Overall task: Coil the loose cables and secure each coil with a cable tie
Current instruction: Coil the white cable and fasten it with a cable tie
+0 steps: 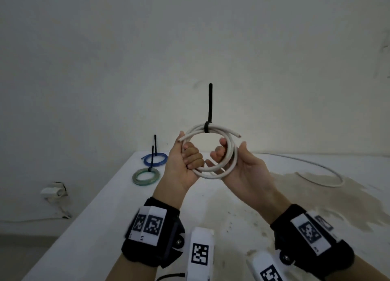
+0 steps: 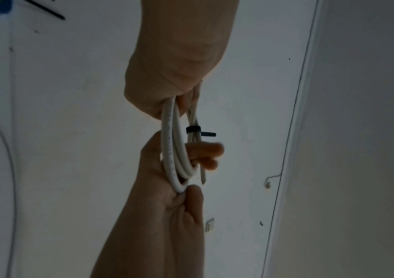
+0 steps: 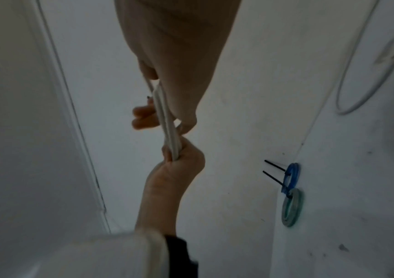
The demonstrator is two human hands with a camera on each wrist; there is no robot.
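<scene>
White cable coil (image 1: 211,152) held upright in air above white table (image 1: 109,207), several loops, both cut ends sticking out near top. Black cable tie (image 1: 207,127) cinched round top, long tail pointing straight up. Left hand (image 1: 185,164) fingers curled round coil's left side; right hand (image 1: 238,166) grips right side, fingers through loop.

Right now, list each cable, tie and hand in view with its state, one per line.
White coil: coiled, held up above the table, tied.
Black tie: cinched round the white coil, tail sticking up.
Left hand: grips the coil's left side.
Right hand: fingers curled through the coil's right side.
Blue coil: tied, lying on the table.
Green coil: tied, lying on the table.
Loose cable: uncoiled on the table.
</scene>
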